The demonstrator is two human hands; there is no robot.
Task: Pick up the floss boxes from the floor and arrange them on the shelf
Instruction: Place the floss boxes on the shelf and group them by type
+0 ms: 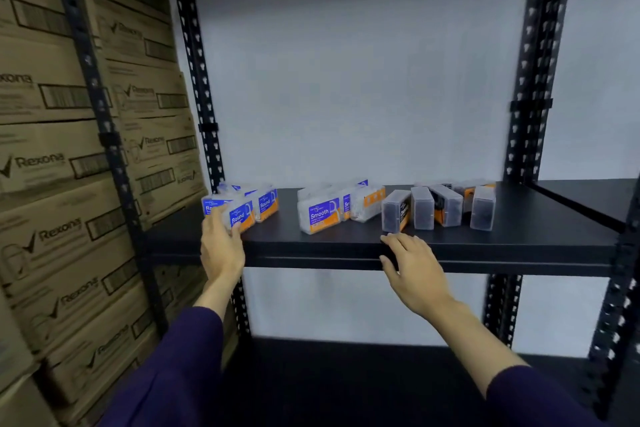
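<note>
The left hand (221, 243) is reaching up to the black metal shelf board (485, 239) and its grip is closing on a clear plastic floss box with a blue and orange "Round" label (240, 217); the fingers are partly hidden behind the box, so how firmly they are holding it is hard to say. That box is sitting at the shelf board's left end, touching the other blue-labelled "Round" floss boxes (265, 203) just behind it. The right hand (410, 258) is resting on the shelf board's front edge with fingers straight and relaxed, its grip released and holding nothing.

The step in hand looks like squaring this box into its group. Doing it well likely means sliding it back along the shelf board until it is sitting flush and upright beside its neighbours, label facing out, without nudging them toward the back.

Toward the middle of the shelf board, a cluster of clear "Smooth" floss boxes (322, 213) is standing, and nearer the right end a loose group of dark grey floss boxes (422, 206) is standing at mixed angles, just behind the right hand. Left of the shelf board, stacked brown cardboard cartons (52, 163) are crowding the black perforated upright post (204, 97), leaving little room for the left elbow.
</note>
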